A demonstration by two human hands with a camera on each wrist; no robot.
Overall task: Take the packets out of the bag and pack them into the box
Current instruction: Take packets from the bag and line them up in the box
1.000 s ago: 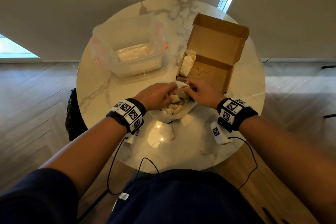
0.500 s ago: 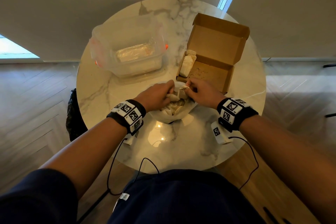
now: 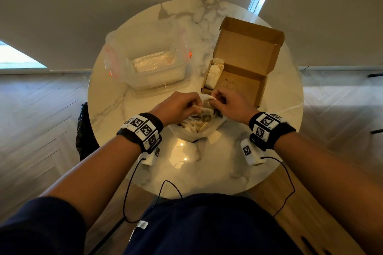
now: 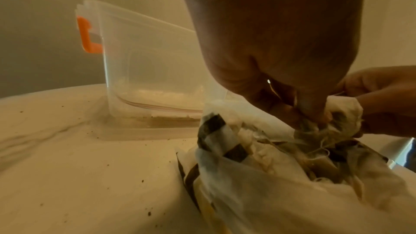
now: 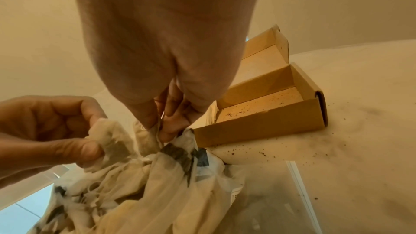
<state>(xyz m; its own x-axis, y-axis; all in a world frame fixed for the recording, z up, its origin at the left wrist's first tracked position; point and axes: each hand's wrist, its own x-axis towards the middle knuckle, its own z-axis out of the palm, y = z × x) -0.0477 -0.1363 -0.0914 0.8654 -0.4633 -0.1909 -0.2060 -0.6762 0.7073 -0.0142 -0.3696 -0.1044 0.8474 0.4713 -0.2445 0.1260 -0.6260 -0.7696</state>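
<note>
Just in front of the open cardboard box [image 3: 238, 87], left hand [image 3: 176, 106] pinches a packet [image 5: 110, 141] while right hand [image 3: 232, 103] grips the bag [image 3: 199, 130] rim.

Dark navy short sleeves [image 3: 39, 223] and a navy top. Each bare forearm wears a black wristband with white square-patterned marker blocks [image 3: 143, 130] [image 3: 267, 126]; thin black cables [image 3: 128, 192] trail, apparently toward the waist.

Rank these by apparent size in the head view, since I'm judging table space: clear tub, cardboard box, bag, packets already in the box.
1. clear tub and cardboard box: look alike, unranked
2. bag, partly hidden by hands
3. packets already in the box
</note>
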